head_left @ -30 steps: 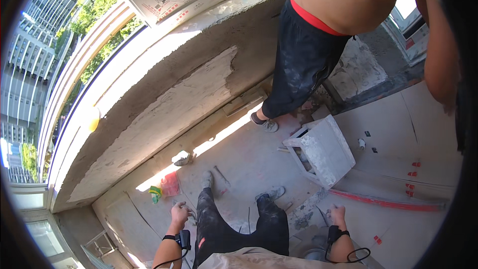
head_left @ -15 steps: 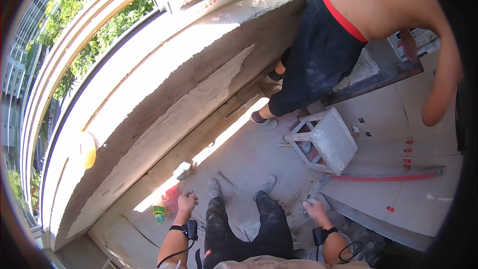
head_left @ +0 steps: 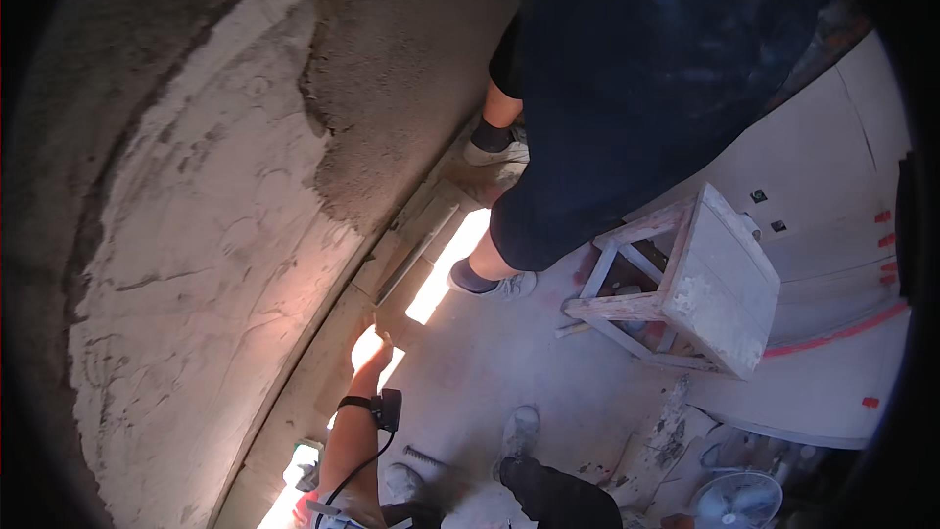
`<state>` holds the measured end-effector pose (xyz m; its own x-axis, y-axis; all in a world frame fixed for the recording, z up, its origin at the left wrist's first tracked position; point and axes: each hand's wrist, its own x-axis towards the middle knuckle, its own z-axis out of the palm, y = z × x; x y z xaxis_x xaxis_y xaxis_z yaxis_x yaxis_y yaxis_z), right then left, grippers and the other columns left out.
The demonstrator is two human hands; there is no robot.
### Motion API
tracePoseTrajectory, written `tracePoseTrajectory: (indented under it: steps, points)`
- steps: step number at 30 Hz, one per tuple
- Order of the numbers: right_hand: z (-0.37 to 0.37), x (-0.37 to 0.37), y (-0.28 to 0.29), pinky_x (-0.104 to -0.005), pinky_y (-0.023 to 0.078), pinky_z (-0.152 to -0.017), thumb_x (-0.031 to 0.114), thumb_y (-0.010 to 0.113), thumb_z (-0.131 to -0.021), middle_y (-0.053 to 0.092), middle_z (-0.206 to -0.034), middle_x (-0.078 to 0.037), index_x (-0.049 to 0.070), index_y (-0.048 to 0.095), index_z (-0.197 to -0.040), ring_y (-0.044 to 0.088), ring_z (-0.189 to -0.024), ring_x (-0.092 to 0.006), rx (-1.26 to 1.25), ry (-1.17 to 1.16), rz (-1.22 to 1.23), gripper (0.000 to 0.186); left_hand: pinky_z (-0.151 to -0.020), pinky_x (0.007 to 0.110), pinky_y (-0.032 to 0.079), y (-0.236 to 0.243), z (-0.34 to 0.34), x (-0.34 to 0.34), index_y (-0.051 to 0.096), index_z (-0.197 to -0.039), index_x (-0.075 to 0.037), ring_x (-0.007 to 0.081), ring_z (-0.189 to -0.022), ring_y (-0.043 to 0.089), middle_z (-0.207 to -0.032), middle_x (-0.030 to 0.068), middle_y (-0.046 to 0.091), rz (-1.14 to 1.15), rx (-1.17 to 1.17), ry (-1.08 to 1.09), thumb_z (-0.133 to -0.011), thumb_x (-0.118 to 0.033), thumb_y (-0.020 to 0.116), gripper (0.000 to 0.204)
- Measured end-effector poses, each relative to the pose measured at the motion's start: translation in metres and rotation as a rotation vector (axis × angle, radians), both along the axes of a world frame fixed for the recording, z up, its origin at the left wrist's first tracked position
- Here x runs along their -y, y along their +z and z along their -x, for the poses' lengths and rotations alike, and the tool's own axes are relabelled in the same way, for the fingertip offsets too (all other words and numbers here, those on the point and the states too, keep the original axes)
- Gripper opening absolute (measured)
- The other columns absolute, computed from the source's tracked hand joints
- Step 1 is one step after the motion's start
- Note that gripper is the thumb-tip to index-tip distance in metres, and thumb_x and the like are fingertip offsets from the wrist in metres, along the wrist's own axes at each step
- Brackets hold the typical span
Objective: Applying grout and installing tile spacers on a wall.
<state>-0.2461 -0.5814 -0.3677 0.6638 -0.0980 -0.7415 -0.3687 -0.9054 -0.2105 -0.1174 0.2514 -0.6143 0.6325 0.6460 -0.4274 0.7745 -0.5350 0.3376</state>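
Note:
My left hand (head_left: 372,345) reaches down to the floor at the foot of the wall, in a strip of strong sunlight. Glare washes out its fingers, so their pose is unclear. A long, narrow flat bar (head_left: 416,255) lies along the wall base just beyond the fingertips, apparently apart from them. A dark strap with a small black box (head_left: 390,409) and a cable is on my left wrist. Only a small skin-coloured patch, possibly my right hand (head_left: 676,521), shows at the lower edge; its fingers are hidden.
Another person in dark trousers (head_left: 646,108) stands close ahead. A paint-stained stool (head_left: 725,284) is at the right. A spiral rod (head_left: 423,456) lies near my feet, a fan (head_left: 736,502) at lower right. The partly plastered wall (head_left: 196,284) fills the left.
My view has dropped closer to the floor and wall. My left hand has reached forward to the wall base; my right hand has almost left the picture. The other person looks nearer.

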Motion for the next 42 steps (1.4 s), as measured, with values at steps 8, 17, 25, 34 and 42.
tracePoseTrajectory:
  steps: [8,17,25,34,42]
  points:
    - [0.122,0.003,-0.055,-0.0367,0.055,-0.070,0.017,0.060,-0.082,0.070,-0.088,-0.011,0.004,0.069,-0.093,0.067,-0.075,-0.0249,-0.081,0.185,0.077,0.020,-0.063,0.038,0.051,-0.039,-0.096,-0.052,0.066,-0.092,0.003,0.0243,-0.069,0.065,-0.070,0.0147,0.062,0.540,-0.056,0.111,-0.073,-0.027,0.072,0.035]
    - [0.082,-0.081,0.014,-0.0404,0.054,-0.064,0.023,0.058,-0.089,0.070,-0.088,-0.009,0.005,0.069,-0.088,0.066,-0.070,-0.0272,0.068,0.035,-0.031,0.021,-0.050,0.036,0.046,0.052,0.029,-0.146,0.062,-0.078,-0.004,0.0196,-0.052,0.059,-0.061,0.0057,0.059,0.225,0.398,-0.919,-0.085,-0.016,0.062,0.014]
    - [-0.060,-0.253,0.199,-0.0349,0.053,-0.055,0.040,0.050,-0.097,0.067,-0.073,-0.014,-0.003,0.063,-0.097,0.065,-0.062,-0.0195,0.071,-0.342,-0.597,0.044,-0.062,0.038,0.050,0.783,-0.333,0.176,0.066,-0.093,-0.004,0.0255,-0.065,0.063,-0.074,0.0106,0.065,-0.282,1.317,-1.047,-0.089,-0.023,0.060,0.021]
    - [-0.130,-0.227,0.334,-0.0313,0.051,-0.051,0.044,0.049,-0.097,0.064,-0.071,-0.009,0.001,0.062,-0.095,0.063,-0.058,-0.0180,0.311,-0.763,-0.866,0.045,-0.069,0.039,0.050,1.041,-0.398,0.323,0.065,-0.099,-0.004,0.0290,-0.074,0.064,-0.082,0.0135,0.066,-0.516,1.250,-0.877,-0.088,-0.029,0.060,0.027]
    - [-0.224,-0.153,0.473,-0.0349,0.048,-0.057,0.031,0.052,-0.098,0.056,-0.071,-0.007,0.008,0.053,-0.092,0.056,-0.059,-0.0207,0.790,-1.269,-1.336,0.024,-0.075,0.040,0.051,0.881,-0.185,0.504,0.063,-0.105,-0.005,0.0320,-0.081,0.065,-0.089,0.0161,0.066,0.335,0.915,-1.516,-0.088,-0.034,0.060,0.034]
